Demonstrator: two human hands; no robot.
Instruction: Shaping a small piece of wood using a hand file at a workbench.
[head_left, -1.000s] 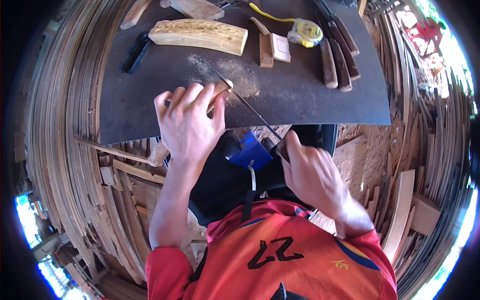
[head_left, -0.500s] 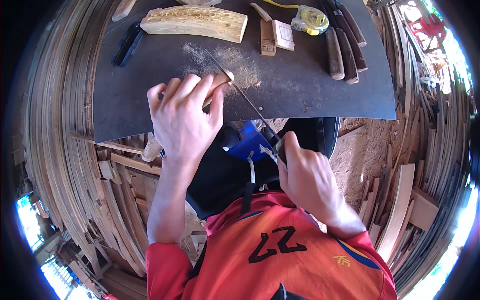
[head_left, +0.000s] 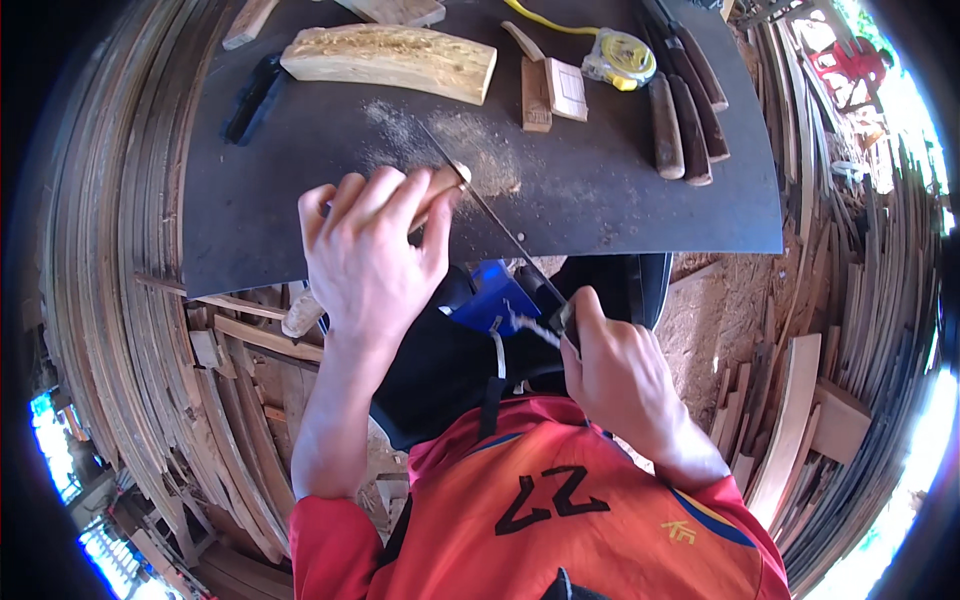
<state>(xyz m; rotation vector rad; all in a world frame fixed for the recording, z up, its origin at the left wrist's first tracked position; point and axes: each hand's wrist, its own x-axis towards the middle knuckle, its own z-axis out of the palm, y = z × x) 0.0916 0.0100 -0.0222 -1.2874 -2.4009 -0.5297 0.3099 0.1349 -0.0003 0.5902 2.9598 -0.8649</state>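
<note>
My left hand [head_left: 375, 250] is closed around a small piece of wood [head_left: 440, 185], pressing it down on the dark tabletop [head_left: 640, 215]. In my right hand [head_left: 620, 370] is the handle end of a thin saw [head_left: 490, 213], partly hidden by my fingers. The narrow blade slants up and left from that fist, crossing the wood near its right end, just past my left fingertips. Pale sawdust [head_left: 480, 150] lies scattered on the table around the cut and beyond it.
At the back rest a rough wood block [head_left: 390, 62], a black tool [head_left: 255, 100], two small wood blocks [head_left: 552, 92], a yellow tape measure [head_left: 620, 58] and several wooden-handled tools [head_left: 690, 125]. Below the table edge is a blue object [head_left: 495, 298]. Stacked boards [head_left: 800, 420] flank both sides.
The tabletop and both hands appear slightly lower in the picture. My right hand has shifted a little down with the saw, its blade still across the held wood.
</note>
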